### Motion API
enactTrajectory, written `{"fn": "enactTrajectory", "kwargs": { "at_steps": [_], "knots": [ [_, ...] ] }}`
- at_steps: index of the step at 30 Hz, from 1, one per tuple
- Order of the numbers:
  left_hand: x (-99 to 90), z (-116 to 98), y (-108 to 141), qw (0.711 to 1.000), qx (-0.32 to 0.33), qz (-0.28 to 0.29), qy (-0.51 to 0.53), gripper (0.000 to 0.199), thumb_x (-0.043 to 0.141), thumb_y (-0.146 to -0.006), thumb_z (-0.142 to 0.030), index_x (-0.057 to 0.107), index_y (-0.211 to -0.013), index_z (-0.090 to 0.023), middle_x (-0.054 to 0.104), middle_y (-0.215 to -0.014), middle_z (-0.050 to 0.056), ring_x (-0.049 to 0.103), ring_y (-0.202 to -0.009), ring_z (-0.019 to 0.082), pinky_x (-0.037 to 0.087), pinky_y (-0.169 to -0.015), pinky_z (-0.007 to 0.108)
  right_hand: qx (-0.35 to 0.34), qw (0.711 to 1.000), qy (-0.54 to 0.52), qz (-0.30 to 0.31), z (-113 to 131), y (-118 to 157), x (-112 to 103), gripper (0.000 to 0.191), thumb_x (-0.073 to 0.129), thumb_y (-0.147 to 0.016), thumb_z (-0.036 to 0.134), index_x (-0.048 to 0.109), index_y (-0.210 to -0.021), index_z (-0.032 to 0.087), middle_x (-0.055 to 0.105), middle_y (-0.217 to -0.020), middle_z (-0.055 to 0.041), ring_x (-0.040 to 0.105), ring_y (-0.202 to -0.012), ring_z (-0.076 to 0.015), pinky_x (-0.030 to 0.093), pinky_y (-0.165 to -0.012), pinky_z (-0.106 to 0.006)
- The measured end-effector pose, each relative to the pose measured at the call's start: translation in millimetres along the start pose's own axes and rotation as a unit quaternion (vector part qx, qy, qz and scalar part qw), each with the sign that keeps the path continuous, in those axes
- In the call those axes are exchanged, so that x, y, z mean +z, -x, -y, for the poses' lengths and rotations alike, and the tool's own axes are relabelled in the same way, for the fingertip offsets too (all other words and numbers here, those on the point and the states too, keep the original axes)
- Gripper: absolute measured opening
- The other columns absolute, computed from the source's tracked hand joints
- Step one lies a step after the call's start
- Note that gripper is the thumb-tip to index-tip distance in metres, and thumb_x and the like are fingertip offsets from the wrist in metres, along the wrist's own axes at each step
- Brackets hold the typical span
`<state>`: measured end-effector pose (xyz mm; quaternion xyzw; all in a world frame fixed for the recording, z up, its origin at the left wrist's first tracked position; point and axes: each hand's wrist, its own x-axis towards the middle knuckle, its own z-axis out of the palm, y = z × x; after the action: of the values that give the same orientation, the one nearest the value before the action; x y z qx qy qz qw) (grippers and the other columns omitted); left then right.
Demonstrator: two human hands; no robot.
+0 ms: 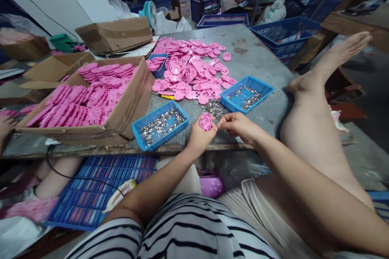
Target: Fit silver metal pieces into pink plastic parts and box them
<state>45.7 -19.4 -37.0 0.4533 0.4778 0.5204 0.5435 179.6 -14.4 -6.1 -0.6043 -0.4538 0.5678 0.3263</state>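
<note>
Work looks partway: left hand [200,135] grips a pink piece [206,122], right hand [238,126] pinches, contents unclear, loose heap [191,72] probably left, stacks [71,107] in box [137,98] perhaps done.

Wearing a white shirt [188,230] with narrow dark stripes, bottom centre of frame. Striped to match on short sleeve [114,236], lower left. Dressed below in plain, creased beige shorts [258,200], right of bottom centre. Bare at left hand [199,135], right hand [240,126], foot [330,60].
</note>
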Motion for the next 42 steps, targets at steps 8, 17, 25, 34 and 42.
{"fn": "enactTrajectory", "kwargs": {
  "at_steps": [8, 17, 25, 34, 42],
  "knots": [
    [-9.0, -10, -1, 0.929, -0.175, 0.096, 0.311, 0.034, 0.052, -0.086, -0.045, 0.058, -0.105, -0.017, 0.066, -0.080, 0.005, 0.066, -0.078, 0.019, 0.052, -0.062, 0.029, -0.058, 0.989, -0.131, -0.037, -1, 1, 0, 0.013, 0.066, -0.051, 0.026, 0.056, -0.054, 0.018, 0.048, -0.049, 0.0040, 0.033, -0.044, -0.0064, 0.023, -0.042, -0.022],
    [-11.3, -7, 9, 0.911, -0.072, 0.143, 0.381, 0.031, 0.062, -0.084, -0.027, 0.055, -0.114, -0.026, 0.065, -0.112, 0.004, 0.061, -0.112, 0.020, 0.044, -0.101, 0.039, -0.193, 0.973, -0.056, -0.114, -6, 12, 20, 0.014, 0.065, -0.063, 0.029, 0.058, -0.055, 0.019, 0.065, -0.097, -0.0067, 0.054, -0.102, -0.0228, 0.042, -0.088, -0.036],
    [-9.4, 13, 13, 0.959, 0.076, 0.154, 0.225, 0.059, 0.066, -0.074, -0.059, 0.048, -0.121, -0.029, 0.055, -0.129, 0.008, 0.048, -0.130, 0.025, 0.039, -0.108, 0.039, -0.195, 0.970, -0.122, -0.077, -5, 24, 31, 0.014, 0.067, -0.062, 0.026, 0.059, -0.054, 0.019, 0.062, -0.094, -0.0042, 0.052, -0.106, -0.0237, 0.035, -0.097, -0.040],
    [-6.2, 18, 5, 0.911, 0.344, 0.184, 0.133, 0.045, 0.065, -0.081, -0.047, 0.035, -0.111, -0.033, 0.048, -0.133, 0.005, 0.048, -0.130, 0.023, 0.039, -0.107, 0.047, -0.172, 0.955, -0.233, -0.072, 5, 37, 34, 0.011, 0.072, -0.055, 0.022, 0.063, -0.048, 0.021, 0.062, -0.096, -0.0043, 0.051, -0.108, -0.0243, 0.035, -0.098, -0.038],
    [-5.9, 9, 7, 0.909, 0.339, 0.190, 0.152, 0.044, 0.070, -0.079, -0.040, 0.035, -0.104, -0.032, 0.052, -0.130, 0.004, 0.051, -0.126, 0.020, 0.040, -0.104, 0.043, -0.174, 0.961, -0.203, -0.068, 7, 40, 31, 0.010, 0.073, -0.055, 0.021, 0.065, -0.049, 0.021, 0.059, -0.101, -0.0049, 0.049, -0.112, -0.0246, 0.033, -0.101, -0.039]
  ]
}}
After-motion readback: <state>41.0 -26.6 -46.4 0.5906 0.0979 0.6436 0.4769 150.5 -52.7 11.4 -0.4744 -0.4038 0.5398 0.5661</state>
